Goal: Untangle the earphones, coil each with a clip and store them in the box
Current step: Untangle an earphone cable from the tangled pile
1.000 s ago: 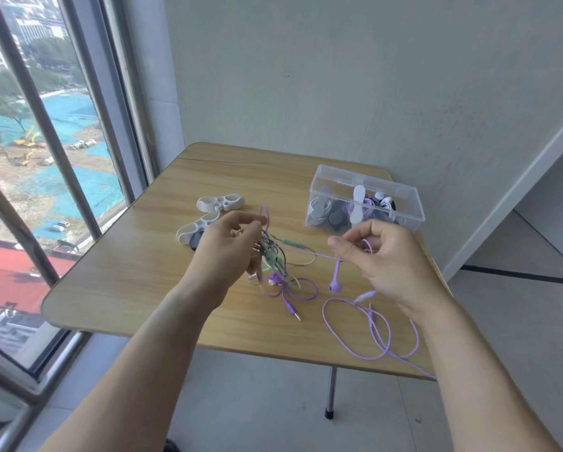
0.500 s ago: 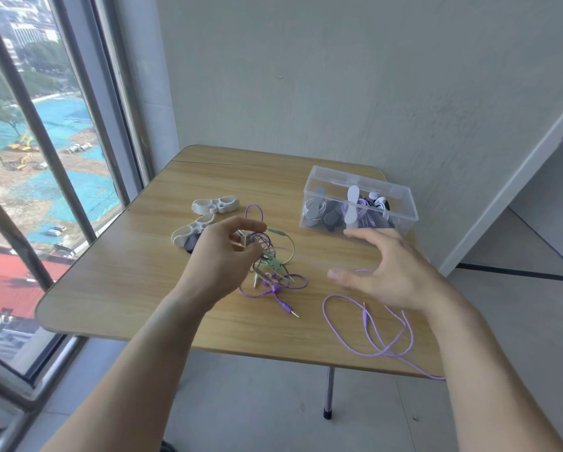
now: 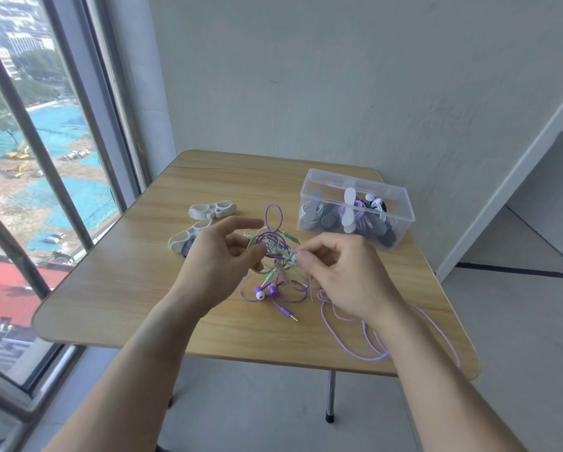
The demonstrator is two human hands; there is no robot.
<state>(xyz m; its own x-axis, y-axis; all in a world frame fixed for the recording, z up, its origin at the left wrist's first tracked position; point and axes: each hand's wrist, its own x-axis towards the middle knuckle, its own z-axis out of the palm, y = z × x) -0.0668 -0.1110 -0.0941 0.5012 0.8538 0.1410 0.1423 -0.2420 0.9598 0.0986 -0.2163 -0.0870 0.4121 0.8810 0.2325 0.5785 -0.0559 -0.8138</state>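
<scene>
The tangle (image 3: 275,252) is a knot of purple and green cords, held up just above the counter (image 3: 117,288). The left hand (image 3: 218,265) holds it from the left, fingers curled round it. The right hand (image 3: 342,282) pinches a cord on its right side. The box (image 3: 400,220) sits behind.
</scene>
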